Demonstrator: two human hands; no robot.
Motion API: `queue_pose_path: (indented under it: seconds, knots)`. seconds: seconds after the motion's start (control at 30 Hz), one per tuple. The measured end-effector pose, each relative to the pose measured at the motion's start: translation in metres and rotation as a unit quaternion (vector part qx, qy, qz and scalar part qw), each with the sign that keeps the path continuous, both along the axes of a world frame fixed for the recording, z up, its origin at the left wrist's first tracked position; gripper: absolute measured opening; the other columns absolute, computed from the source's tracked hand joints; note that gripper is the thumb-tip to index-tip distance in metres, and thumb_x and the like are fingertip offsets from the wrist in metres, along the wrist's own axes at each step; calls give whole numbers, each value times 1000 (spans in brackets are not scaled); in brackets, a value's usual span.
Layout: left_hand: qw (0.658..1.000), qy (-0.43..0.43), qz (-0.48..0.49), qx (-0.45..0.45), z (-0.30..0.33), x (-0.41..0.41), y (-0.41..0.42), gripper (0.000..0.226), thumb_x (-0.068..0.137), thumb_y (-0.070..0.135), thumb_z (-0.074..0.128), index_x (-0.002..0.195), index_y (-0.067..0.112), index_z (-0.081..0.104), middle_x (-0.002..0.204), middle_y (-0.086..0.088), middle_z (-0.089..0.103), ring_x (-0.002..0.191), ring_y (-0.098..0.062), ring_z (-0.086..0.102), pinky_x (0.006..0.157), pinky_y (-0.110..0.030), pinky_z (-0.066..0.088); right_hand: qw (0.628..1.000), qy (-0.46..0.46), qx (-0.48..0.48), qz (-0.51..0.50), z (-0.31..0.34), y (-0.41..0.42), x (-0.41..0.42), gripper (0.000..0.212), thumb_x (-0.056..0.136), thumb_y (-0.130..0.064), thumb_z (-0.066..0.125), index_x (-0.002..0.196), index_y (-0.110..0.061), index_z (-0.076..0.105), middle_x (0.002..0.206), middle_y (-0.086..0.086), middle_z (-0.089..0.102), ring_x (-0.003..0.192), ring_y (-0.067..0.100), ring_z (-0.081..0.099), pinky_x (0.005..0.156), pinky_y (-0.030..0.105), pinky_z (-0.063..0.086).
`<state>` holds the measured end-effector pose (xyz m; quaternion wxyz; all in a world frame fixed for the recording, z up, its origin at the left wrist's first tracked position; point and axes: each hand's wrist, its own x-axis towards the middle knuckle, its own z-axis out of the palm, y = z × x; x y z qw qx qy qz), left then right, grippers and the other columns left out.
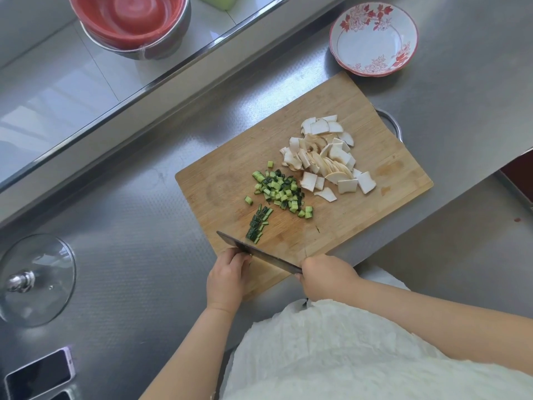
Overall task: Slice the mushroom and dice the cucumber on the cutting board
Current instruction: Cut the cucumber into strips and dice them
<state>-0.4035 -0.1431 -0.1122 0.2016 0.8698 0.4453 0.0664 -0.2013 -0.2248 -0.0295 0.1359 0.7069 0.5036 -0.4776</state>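
Head view: right hand (327,277) grips knife (256,252) (left hand (227,280) steadying cucumber (257,223)).

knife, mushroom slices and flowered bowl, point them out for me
knife (259,252), head view, on the dark blade's spine
mushroom slices (326,157), head view, middle of the white pile
flowered bowl (372,41), head view, on its bare white inside

A floral bowl (373,39), white with red flowers and a red rim, sits empty toward the far right of the steel counter (138,226). A glass lid (36,280) with a metal knob lies flat near the counter's left edge. Two phones (39,375) rest at the near left corner. Beyond the counter's far edge, red bowls (129,18) are stacked inside a metal basin (170,44) on a tiled ledge.
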Motion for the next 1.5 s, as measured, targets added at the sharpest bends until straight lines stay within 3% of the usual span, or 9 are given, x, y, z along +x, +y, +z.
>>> queue_pose_path:
  seconds: [0.17, 0.3, 0.47, 0.57, 0.77, 0.9, 1.03, 1.23, 1.5]
  knots:
    - [1000, -5, 8, -8, 2, 1, 0, 17, 68, -1, 81, 81, 6, 72, 85, -7, 65, 74, -28, 63, 50, -32, 49, 1000, -15, -12, -12, -8, 4, -4, 21, 99, -23, 44, 102, -10, 60, 92, 7, 62, 79, 25, 54, 61, 30, 39]
    - [1000, -9, 9, 2, 4, 2, -1, 3, 79, 5, 73, 80, 7, 71, 85, -4, 65, 75, -24, 62, 52, -29, 49, 997, 24, -8, -70, -8, 2, -1, 35, 100, -39, 41, 81, -12, 52, 65, 2, 48, 68, 25, 54, 50, 29, 37]
    - [999, -27, 39, -3, 6, -8, -6, 28, 90, 22, 48, 83, 7, 70, 88, -3, 63, 78, -22, 61, 58, -29, 50, 998, 30, 12, -45, -5, -1, 5, 37, 100, -40, 40, 88, -9, 57, 80, 8, 59, 71, 25, 56, 47, 28, 34]
    - [999, -17, 29, -1, 4, -12, -9, 32, 89, 27, 45, 82, 8, 71, 85, -3, 63, 75, -24, 61, 54, -29, 48, 999, 28, 10, -13, 0, -1, 1, 37, 100, -39, 39, 99, -9, 61, 93, 11, 64, 83, 29, 61, 61, 32, 44]
    - [1000, -6, 14, 5, 0, -13, -7, 8, 84, 17, 67, 84, 11, 72, 85, -2, 64, 77, -23, 61, 54, -29, 48, 1000, 5, 10, 28, 0, 1, -1, 25, 101, -29, 40, 94, -13, 58, 97, 11, 63, 78, 27, 53, 63, 32, 40]
    - [1000, -8, 12, 5, -2, -12, -7, 26, 87, 27, 52, 83, 11, 72, 86, -3, 65, 77, -23, 61, 54, -30, 48, 1000, -16, -14, 23, -6, 3, -5, 17, 97, -17, 45, 99, -12, 61, 99, 8, 64, 78, 24, 50, 63, 30, 41]
    - [1000, -4, 30, -1, 2, -10, -9, 3, 81, 9, 74, 83, 10, 71, 85, -2, 64, 75, -21, 60, 58, -24, 44, 1000, 14, -11, -9, -10, 4, -3, 26, 100, -29, 43, 100, -9, 60, 88, 7, 61, 73, 24, 52, 58, 29, 40]
    - [1000, -14, 21, 16, 3, -15, -15, 31, 90, 30, 49, 85, 10, 71, 86, -1, 63, 78, -17, 59, 59, -23, 45, 1000, 25, 12, -4, -5, -2, 4, 38, 101, -39, 38, 100, -9, 61, 95, 13, 65, 87, 30, 63, 63, 33, 44]
    - [999, 27, 20, 19, 1, -15, -16, 26, 88, 29, 53, 85, 12, 72, 83, -1, 65, 76, -23, 63, 51, -31, 51, 999, 23, 10, 22, 1, -3, 1, 31, 101, -34, 39, 99, -11, 59, 99, 11, 63, 83, 27, 56, 63, 31, 37]
